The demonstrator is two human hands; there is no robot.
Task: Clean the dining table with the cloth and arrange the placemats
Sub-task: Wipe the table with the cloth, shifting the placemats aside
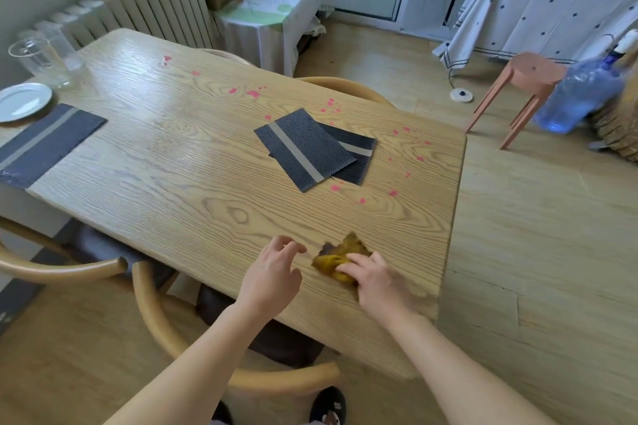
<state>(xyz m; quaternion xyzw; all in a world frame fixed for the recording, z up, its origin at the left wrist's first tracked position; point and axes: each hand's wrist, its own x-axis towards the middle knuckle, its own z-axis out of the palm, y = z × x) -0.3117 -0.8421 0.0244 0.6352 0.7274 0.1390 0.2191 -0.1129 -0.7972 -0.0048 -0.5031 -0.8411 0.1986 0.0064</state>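
A crumpled yellow-brown cloth [336,254] lies near the front edge of the wooden dining table [193,162]. My right hand [374,281] presses down on its near side, fingers gripping it. My left hand [272,274] hovers just left of the cloth, fingers spread, holding nothing. Two dark grey placemats with pale stripes [303,152] lie overlapping and askew at the table's middle right. A third placemat [45,145] sits at the left edge. Pink stains [253,93] are scattered around the overlapping mats and toward the far side.
A white plate [22,102] and two clear glasses [39,60] stand at the far left of the table. Curved wooden chairs [162,328] sit tucked in at the near side. An orange stool [524,86] and a blue water bottle [580,97] stand on the floor to the right.
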